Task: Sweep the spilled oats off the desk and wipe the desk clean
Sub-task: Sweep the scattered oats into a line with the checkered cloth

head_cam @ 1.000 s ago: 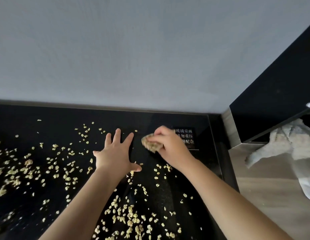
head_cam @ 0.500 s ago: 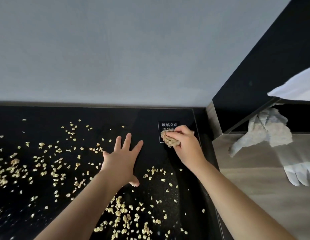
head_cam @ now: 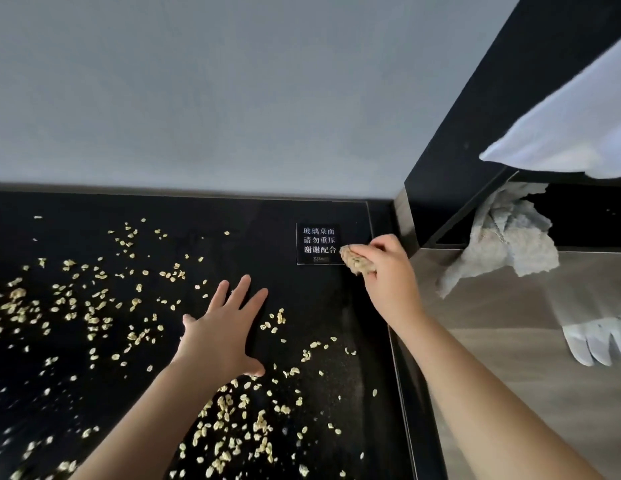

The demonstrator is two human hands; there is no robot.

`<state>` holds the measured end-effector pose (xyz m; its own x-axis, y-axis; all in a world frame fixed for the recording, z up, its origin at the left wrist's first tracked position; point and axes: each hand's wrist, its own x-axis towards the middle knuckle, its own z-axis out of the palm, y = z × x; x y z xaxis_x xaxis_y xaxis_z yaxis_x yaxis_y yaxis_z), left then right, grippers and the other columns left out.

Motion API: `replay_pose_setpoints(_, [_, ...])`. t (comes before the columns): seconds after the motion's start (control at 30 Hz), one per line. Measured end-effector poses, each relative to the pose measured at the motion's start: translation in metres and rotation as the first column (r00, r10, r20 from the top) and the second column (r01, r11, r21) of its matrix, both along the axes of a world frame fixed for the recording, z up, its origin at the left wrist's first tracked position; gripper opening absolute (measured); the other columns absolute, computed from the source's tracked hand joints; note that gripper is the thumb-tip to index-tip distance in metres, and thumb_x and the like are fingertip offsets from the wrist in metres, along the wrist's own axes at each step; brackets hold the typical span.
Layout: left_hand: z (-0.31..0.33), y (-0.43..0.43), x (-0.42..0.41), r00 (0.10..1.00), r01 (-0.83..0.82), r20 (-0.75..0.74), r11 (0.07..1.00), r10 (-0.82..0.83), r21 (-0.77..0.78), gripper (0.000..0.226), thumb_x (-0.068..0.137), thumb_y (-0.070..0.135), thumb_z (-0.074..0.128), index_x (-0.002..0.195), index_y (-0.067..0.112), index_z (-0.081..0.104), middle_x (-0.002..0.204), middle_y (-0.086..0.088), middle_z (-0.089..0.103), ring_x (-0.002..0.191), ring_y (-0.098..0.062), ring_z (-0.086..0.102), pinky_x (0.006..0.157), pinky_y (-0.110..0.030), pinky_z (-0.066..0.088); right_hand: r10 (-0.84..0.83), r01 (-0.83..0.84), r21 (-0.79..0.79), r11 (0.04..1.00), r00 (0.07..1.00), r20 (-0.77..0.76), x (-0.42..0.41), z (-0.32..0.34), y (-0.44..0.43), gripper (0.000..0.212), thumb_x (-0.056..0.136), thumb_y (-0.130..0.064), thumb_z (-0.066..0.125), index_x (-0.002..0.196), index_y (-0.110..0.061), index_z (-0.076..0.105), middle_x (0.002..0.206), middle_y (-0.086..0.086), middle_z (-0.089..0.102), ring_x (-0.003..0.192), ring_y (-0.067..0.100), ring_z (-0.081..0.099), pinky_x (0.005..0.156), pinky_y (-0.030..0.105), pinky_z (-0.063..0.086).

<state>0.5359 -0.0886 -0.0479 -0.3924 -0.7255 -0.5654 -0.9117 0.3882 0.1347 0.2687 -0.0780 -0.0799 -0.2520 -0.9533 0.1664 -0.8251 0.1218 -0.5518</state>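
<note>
Most oats (head_cam: 136,306) are lying left of the desk label (head_cam: 317,243); the right hand (head_cam: 382,271) is clutching a crumpled rag (head_cam: 356,262) beside it, while the left hand (head_cam: 226,327) is pressing flat, fingers spread.

Single head camera looks down, close over the desk (head_cam: 233,211), edges seemingly warped.
</note>
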Motion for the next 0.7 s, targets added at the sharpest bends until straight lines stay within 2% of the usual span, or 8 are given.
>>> replay_pose_setpoints(0.1, [-0.003,0.006,-0.002,1.0,-0.027,0.001,1.0,0.027,-0.015,0.121,0.068,0.056,0.077,0.15,0.036,-0.01,0.157,0.01,-0.023,0.146,-0.021,-0.017,0.108,-0.064,0.028,0.081,-0.081,0.05,0.995,0.997,0.009,0.015,-0.013,-0.007,0.044,0.08,0.006,0.062,0.117,-0.017,0.07,0.109,0.0,0.053,0.093,0.011,0.053,0.085,0.024,0.048])
replay_pose_setpoints(0.17, [-0.003,0.01,-0.004,0.999,-0.049,0.006,0.999,0.049,-0.014,0.121,0.067,0.057,0.077,0.15,0.036,-0.008,0.157,0.01,-0.022,0.147,-0.021,-0.016,0.107,-0.065,0.029,0.216,-0.217,0.039,0.975,0.976,0.028,0.03,-0.015,0.007,0.039,0.081,0.002,0.065,0.115,-0.017,0.071,0.108,-0.003,0.054,0.096,0.012,0.054,0.085,0.026,0.049])
replay_pose_setpoints(0.33, [0.001,0.024,-0.009,0.996,-0.085,0.006,0.996,0.085,-0.025,0.119,0.067,0.055,0.078,0.151,0.034,-0.005,0.158,0.009,-0.019,0.147,-0.023,-0.013,0.105,-0.063,0.034,0.493,-0.529,0.188,0.828,0.845,0.207,0.038,0.001,0.073,0.033,0.083,-0.003,0.067,0.11,-0.022,0.073,0.104,-0.011,0.052,0.097,0.006,0.052,0.086,0.02,0.046])
replay_pose_setpoints(0.4, [0.002,0.034,-0.01,0.997,-0.081,0.013,0.996,0.081,-0.032,0.12,0.066,0.056,0.078,0.151,0.034,-0.004,0.158,0.007,-0.017,0.147,-0.025,-0.011,0.103,-0.06,0.039,0.432,-0.459,0.087,0.884,0.874,0.224,0.026,0.01,0.081,0.036,0.081,0.005,0.06,0.106,-0.017,0.074,0.101,-0.009,0.052,0.094,0.001,0.054,0.084,0.014,0.045])
replay_pose_setpoints(0.47, [0.001,0.043,-0.009,0.997,-0.069,0.025,0.996,0.07,-0.052,0.12,0.066,0.058,0.078,0.151,0.034,-0.004,0.158,0.005,-0.015,0.147,-0.027,-0.009,0.101,-0.057,0.042,0.228,-0.217,-0.095,0.972,0.966,0.125,0.003,0.007,0.073,0.04,0.076,0.01,0.057,0.104,-0.012,0.074,0.099,-0.003,0.052,0.093,0.0,0.054,0.082,0.014,0.046])
replay_pose_setpoints(0.57, [0.002,0.055,-0.007,0.997,-0.068,0.032,0.996,0.07,-0.063,0.12,0.066,0.058,0.077,0.151,0.033,-0.005,0.158,0.004,-0.015,0.147,-0.026,-0.008,0.102,-0.054,0.043,0.006,-0.006,0.006,1.0,1.0,-0.029,-0.016,-0.005,0.06,0.045,0.076,0.01,0.061,0.11,-0.017,0.073,0.101,0.001,0.054,0.092,0.02,0.058,0.077,0.035,0.055])
replay_pose_setpoints(0.63, [0.002,0.061,-0.006,0.996,-0.08,0.025,0.995,0.082,-0.067,0.12,0.066,0.058,0.077,0.151,0.033,-0.004,0.158,0.004,-0.014,0.147,-0.026,-0.007,0.102,-0.052,0.044,0.043,-0.038,0.071,0.997,0.997,-0.065,-0.008,-0.011,0.067,0.047,0.075,0.007,0.065,0.113,-0.02,0.072,0.102,0.001,0.055,0.089,0.023,0.058,0.072,0.039,0.054])
replay_pose_setpoints(0.7, [0.003,0.067,-0.005,0.995,-0.099,0.026,0.993,0.1,-0.059,0.12,0.066,0.058,0.078,0.151,0.033,-0.004,0.158,0.004,-0.013,0.147,-0.026,-0.007,0.102,-0.052,0.044,0.164,-0.157,0.089,0.984,0.984,-0.071,0.01,-0.012,0.09,0.049,0.075,0.003,0.07,0.117,-0.022,0.07,0.104,-0.001,0.055,0.09,0.019,0.056,0.072,0.032,0.051])
